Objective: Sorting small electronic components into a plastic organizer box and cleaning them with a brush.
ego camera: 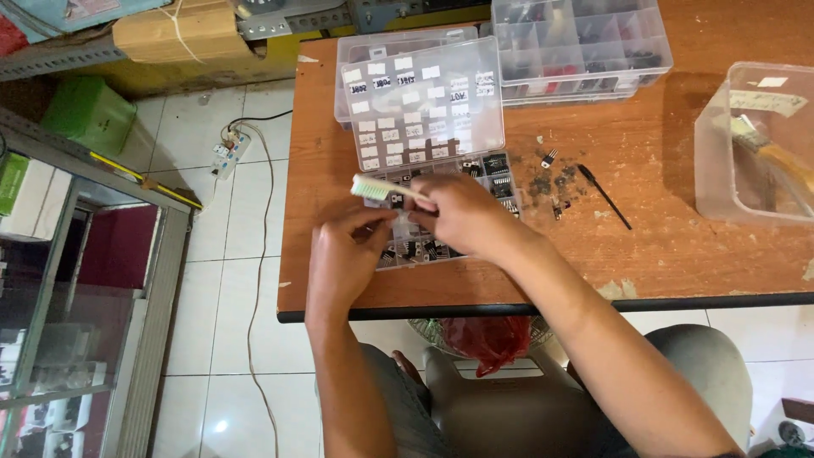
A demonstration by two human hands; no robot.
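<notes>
White floor tiles (212,280) surrounded a worn wooden table (678,246) where a person worked near its front edge. From the head camera, the right hand (462,212) gripped a pale green toothbrush (381,190), bristles pointing left, while the left hand (348,250) pinched a small dark component (397,202) beneath the brush. Both hands hovered over an open compartment box (424,153) of electronic parts. A black pen (604,196) lay to the right, and a clear tub (750,144) sat by the right edge.
</notes>
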